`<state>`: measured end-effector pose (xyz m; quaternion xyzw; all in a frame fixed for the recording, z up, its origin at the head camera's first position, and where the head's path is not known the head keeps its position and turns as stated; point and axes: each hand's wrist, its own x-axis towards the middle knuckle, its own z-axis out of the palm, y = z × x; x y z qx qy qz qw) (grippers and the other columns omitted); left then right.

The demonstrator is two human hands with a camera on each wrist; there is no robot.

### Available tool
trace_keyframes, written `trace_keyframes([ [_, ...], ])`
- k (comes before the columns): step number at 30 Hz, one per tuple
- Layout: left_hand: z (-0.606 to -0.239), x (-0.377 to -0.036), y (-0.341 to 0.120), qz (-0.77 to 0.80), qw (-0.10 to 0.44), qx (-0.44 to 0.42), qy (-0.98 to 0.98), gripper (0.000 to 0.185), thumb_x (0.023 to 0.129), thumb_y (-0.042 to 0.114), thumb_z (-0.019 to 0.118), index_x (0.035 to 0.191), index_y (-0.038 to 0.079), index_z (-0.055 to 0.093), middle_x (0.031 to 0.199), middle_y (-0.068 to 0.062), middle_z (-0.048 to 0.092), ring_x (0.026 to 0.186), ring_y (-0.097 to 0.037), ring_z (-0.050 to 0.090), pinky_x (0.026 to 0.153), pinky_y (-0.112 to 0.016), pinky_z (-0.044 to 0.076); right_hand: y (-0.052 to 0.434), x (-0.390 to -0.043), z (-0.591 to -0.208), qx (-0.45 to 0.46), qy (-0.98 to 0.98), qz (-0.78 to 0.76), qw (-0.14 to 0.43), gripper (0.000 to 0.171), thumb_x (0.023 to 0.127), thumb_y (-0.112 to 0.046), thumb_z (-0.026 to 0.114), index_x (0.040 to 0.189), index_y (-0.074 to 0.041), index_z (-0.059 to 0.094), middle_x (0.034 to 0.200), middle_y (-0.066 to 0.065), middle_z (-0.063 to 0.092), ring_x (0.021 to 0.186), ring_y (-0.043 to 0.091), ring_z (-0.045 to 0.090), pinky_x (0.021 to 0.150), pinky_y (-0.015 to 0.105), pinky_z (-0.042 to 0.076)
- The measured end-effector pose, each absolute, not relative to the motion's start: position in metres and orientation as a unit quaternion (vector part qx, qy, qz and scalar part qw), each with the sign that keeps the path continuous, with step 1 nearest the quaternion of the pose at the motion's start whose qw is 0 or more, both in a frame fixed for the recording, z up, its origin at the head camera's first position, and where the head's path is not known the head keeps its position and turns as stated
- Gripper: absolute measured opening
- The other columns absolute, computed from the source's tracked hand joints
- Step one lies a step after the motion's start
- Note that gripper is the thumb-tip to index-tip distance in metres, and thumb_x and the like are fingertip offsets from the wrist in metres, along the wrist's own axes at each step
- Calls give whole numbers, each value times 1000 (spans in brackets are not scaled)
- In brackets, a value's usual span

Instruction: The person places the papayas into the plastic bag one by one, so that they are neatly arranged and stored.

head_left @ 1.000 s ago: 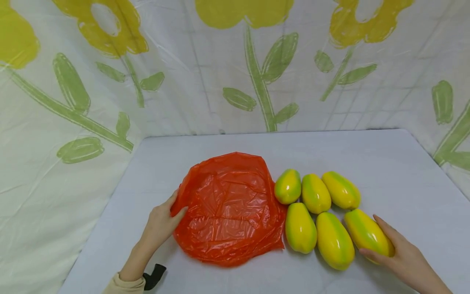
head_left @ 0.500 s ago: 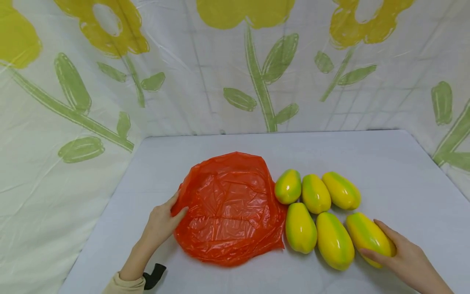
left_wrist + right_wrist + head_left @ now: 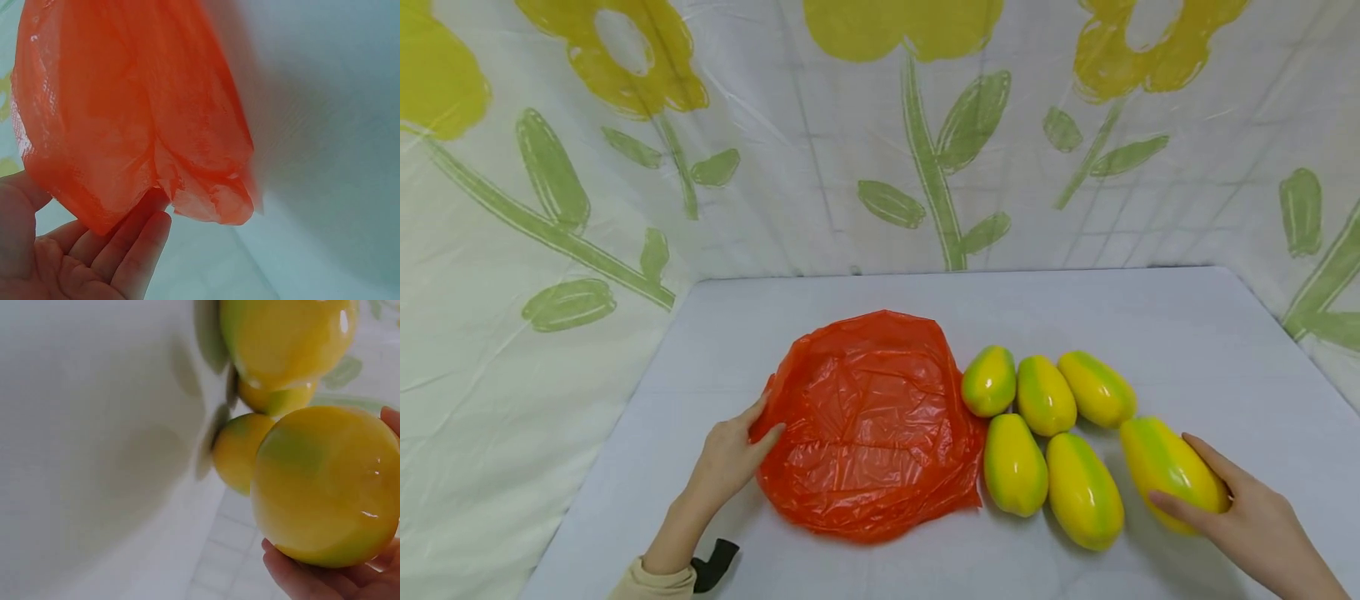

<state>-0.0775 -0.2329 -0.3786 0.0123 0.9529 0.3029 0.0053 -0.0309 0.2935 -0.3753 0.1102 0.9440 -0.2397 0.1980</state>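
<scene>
A red plastic bag [image 3: 865, 425] lies on the table with its mouth spread wide, facing up. At its left rim, my left hand [image 3: 730, 454] holds the film, thumb on the inner side and fingers outside; in the left wrist view the fingers [image 3: 134, 256] lie behind the bag's edge [image 3: 94, 206]. On the right, my right hand [image 3: 1247, 508] grips a yellow-green papaya [image 3: 1172, 475] between thumb and fingers. The right wrist view has this papaya [image 3: 328, 487] raised off the table. Several more papayas [image 3: 1084, 492] lie in two rows between bag and hand.
The nearest papaya [image 3: 988, 381] touches the bag's right side. A black object [image 3: 717, 565] shows beside the left sleeve [image 3: 658, 579]. A flower-printed curtain [image 3: 820, 150] stands behind the white table [image 3: 1075, 304] and along its sides.
My right hand has lifted the front right papaya off the table and moved it slightly right, away from its neighbours. My left hand and the bag have stayed in place.
</scene>
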Motion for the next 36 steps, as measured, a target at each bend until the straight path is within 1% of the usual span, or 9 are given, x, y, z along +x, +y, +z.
trace_keyframes([
  [3, -378, -75, -234, 305, 3, 10, 952, 56, 94, 17, 63, 141, -8, 43, 91, -18, 67, 59, -16, 47, 48, -24, 37, 288, -31, -368, 122, 939, -251, 199, 108, 88, -65, 54, 150, 8, 5, 139, 47, 21, 112, 59, 39, 87, 67, 40],
  [6, -376, -73, -236, 305, 6, 7, 952, 55, 94, 16, 62, 140, -8, 45, 75, -12, 62, 55, -15, 44, 47, -23, 35, 280, -32, -362, 119, 941, -262, 179, 108, 88, -64, 56, 151, 6, 4, 140, 46, 22, 114, 59, 39, 86, 66, 41],
  [10, -374, -72, -237, 302, 10, 0, 953, 53, 94, 17, 62, 139, -6, 47, 56, -1, 43, 49, -14, 38, 45, -22, 31, 269, -35, -354, 87, 949, -272, 133, 103, 88, -59, 59, 152, 5, 11, 139, 45, 27, 111, 56, 44, 80, 61, 47],
  [14, -375, -71, -239, 306, 7, 0, 952, 52, 94, 17, 62, 138, -8, 47, 55, 1, 41, 48, -13, 37, 45, -21, 31, 255, -38, -347, 55, 949, -294, 100, 99, 88, -54, 63, 152, 4, 16, 139, 43, 32, 106, 48, 50, 72, 47, 52],
  [17, -376, -69, -240, 306, 6, -1, 952, 52, 94, 17, 62, 137, -9, 48, 55, 1, 40, 48, -13, 36, 45, -21, 30, 241, -41, -342, 41, 942, -319, 97, 97, 89, -51, 64, 153, 2, 16, 141, 41, 33, 108, 47, 50, 72, 44, 53],
  [19, -376, -68, -242, 305, 5, -4, 952, 52, 94, 16, 62, 137, -9, 48, 55, 1, 39, 48, -13, 36, 45, -21, 30, 231, -43, -339, 34, 937, -333, 98, 96, 89, -51, 65, 153, 2, 17, 143, 41, 31, 113, 48, 49, 77, 48, 54],
  [24, -376, -64, -244, 304, -3, -7, 953, 51, 94, 16, 63, 136, -9, 49, 53, 2, 38, 47, -12, 34, 44, -21, 29, 205, -47, -334, 26, 931, -349, 101, 96, 87, -53, 66, 154, 0, 20, 142, 40, 34, 112, 45, 50, 83, 52, 52],
  [30, -377, -62, -245, 300, -14, -5, 954, 49, 93, 15, 64, 134, -10, 51, 52, 3, 36, 46, -11, 32, 44, -21, 28, 182, -46, -334, 7, 926, -363, 100, 96, 85, -55, 67, 154, -4, 24, 140, 37, 40, 114, 44, 51, 87, 56, 50],
  [36, -381, -68, -238, 310, -28, 20, 950, 47, 93, 14, 64, 132, -11, 52, 55, 2, 38, 47, -11, 32, 45, -21, 29, 168, -46, -330, -16, 926, -367, 92, 94, 84, -53, 70, 151, -2, 29, 142, 33, 42, 118, 44, 50, 90, 59, 46],
])
